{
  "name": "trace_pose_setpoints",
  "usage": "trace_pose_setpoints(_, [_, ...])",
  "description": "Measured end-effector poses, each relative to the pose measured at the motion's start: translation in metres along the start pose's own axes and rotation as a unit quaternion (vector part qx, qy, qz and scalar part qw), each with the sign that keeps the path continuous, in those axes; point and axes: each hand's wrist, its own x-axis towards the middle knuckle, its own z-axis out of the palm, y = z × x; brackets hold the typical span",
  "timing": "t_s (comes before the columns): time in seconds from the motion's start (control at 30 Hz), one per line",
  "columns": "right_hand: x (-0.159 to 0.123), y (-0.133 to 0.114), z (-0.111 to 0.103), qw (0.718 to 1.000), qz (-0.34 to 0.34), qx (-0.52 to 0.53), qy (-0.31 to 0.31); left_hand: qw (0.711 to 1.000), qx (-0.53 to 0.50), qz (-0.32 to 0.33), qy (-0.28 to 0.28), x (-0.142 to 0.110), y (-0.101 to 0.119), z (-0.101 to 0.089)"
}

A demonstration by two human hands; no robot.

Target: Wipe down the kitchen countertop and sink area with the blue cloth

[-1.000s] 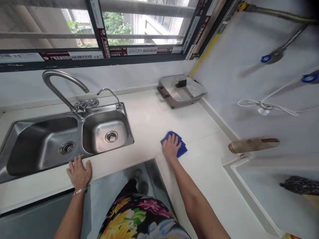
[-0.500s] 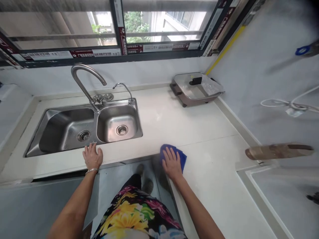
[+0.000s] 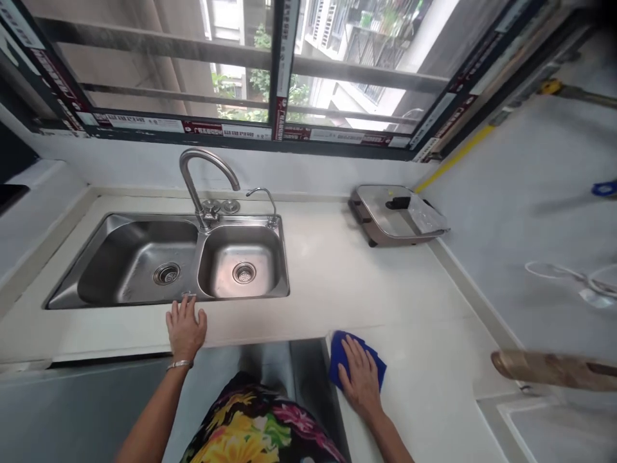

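With the window (image 3: 280,71) taken as 12 o'clock, the blue cloth (image 3: 337,352) lies flat on the table (image 3: 332,276), right at its inner corner, beneath the person's right hand (image 3: 361,381). That hand's fingers are laid along the top of the cloth, slightly parted and pointing toward 11 o'clock, with the thumb set apart on the 9 o'clock side. Blue fabric shows beyond the fingertips at 11 o'clock and again past the hand at 3 o'clock; the wrist leads away toward 5 o'clock.

The left hand (image 3: 186,334), at about 9 o'clock from the right one, rests on the table's front strip with its fingers spread, their tips near the front rim of the double sink (image 3: 197,260). A bracelet (image 3: 180,364) circles that wrist. A lidded pan (image 3: 393,225) stands at 1 o'clock from the cloth, well apart.
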Motion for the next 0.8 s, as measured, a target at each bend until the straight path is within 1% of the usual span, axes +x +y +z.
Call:
trace_pose_setpoints(0.13, [0.073,-0.015,0.012,0.999,0.036,-0.020,-0.010,1.000,-0.008,0.010,0.009,-0.002,-0.003,0.001])
trace_pose_setpoints(0.2, [0.103,-0.029,0.019,0.999,0.027,-0.033,-0.017,1.000,-0.013,0.009,0.010,-0.004,-0.005,0.001])
trace_pose_setpoints(0.3, [0.130,-0.049,0.030,0.998,-0.026,-0.041,-0.035,1.000,-0.021,0.004,0.004,-0.006,-0.006,0.002])
trace_pose_setpoints(0.4, [0.148,-0.060,0.038,0.997,-0.057,-0.047,-0.038,1.000,-0.028,-0.003,-0.004,-0.008,-0.005,0.001])
trace_pose_setpoints(0.5, [0.175,-0.063,0.044,0.996,-0.066,-0.051,-0.038,1.000,-0.030,-0.010,-0.004,-0.009,-0.003,0.000])
trace_pose_setpoints(0.67, [0.237,-0.067,0.054,0.996,-0.062,-0.048,-0.035,0.999,-0.038,-0.015,0.012,-0.013,-0.004,0.006])
trace_pose_setpoints(0.8, [0.282,-0.068,0.066,0.997,-0.062,-0.026,-0.026,0.999,-0.029,-0.027,0.011,-0.017,-0.004,0.011])
